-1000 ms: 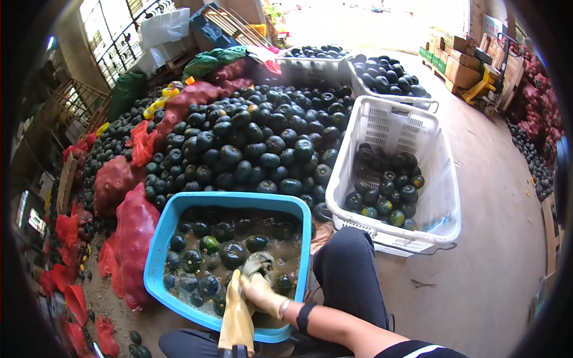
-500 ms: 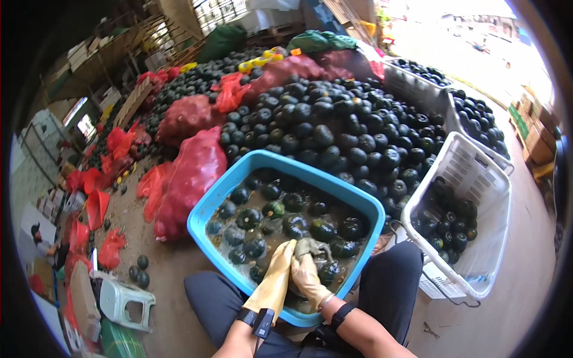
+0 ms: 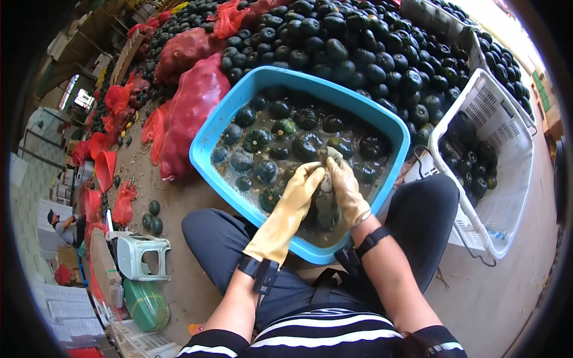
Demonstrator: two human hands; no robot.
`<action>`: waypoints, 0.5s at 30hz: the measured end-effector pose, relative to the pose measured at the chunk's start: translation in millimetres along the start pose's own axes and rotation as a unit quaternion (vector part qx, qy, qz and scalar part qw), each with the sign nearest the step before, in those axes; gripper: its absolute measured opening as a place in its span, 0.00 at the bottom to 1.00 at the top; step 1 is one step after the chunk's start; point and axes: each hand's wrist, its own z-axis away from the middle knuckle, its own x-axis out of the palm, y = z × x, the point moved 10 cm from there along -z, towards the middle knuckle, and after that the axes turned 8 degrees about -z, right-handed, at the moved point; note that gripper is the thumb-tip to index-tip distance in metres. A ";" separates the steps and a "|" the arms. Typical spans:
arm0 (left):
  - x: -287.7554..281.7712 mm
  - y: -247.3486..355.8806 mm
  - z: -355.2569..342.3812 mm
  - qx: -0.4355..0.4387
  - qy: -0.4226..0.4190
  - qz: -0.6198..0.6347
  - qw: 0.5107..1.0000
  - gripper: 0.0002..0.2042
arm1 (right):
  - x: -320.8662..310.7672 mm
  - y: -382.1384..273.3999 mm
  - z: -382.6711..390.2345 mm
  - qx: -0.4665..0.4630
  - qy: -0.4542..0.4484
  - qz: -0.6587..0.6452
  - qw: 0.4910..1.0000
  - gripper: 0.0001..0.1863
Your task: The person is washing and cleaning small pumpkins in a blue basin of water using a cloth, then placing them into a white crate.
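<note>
Both my hands wear pale yellow rubber gloves and meet over a blue plastic tub (image 3: 206, 173) of murky water. My left hand (image 3: 295, 194) pinches a wet grey-green cloth (image 3: 326, 209) that hangs down over the water. The fingers of my right hand (image 3: 348, 190) are closed on the same cloth, and a bunched end of it sticks out above them. Around the cloth, several dark green round pumpkins (image 3: 307, 145) float or sit partly under water. Part of the cloth is hidden behind my gloves.
A large heap of pumpkins (image 3: 358, 51) rises behind the tub. Full red mesh sacks (image 3: 194, 113) lie to its left. A white plastic crate (image 3: 507, 179) with pumpkins stands at right. A white stool (image 3: 143, 256) and loose pumpkins (image 3: 154, 207) are at left; a person (image 3: 65, 227) sits farther off.
The view has tilted down, so the tub appears higher. My hands have moved slightly apart, and the cloth, bunched at my right hand before, now hangs stretched between them.
</note>
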 end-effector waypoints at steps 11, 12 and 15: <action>-34.3 0.0 4.9 -0.003 0.121 -0.175 0.977 0.20 | 15.2 4.8 45.1 -0.166 0.013 0.241 0.956 0.21; -33.1 -0.1 5.6 -0.016 0.107 -0.171 0.979 0.20 | 8.7 3.6 34.6 -0.127 0.023 0.215 0.968 0.18; -17.5 23.7 2.4 0.038 0.046 -0.106 0.992 0.18 | 1.3 -14.0 27.1 -0.068 0.012 0.099 0.993 0.09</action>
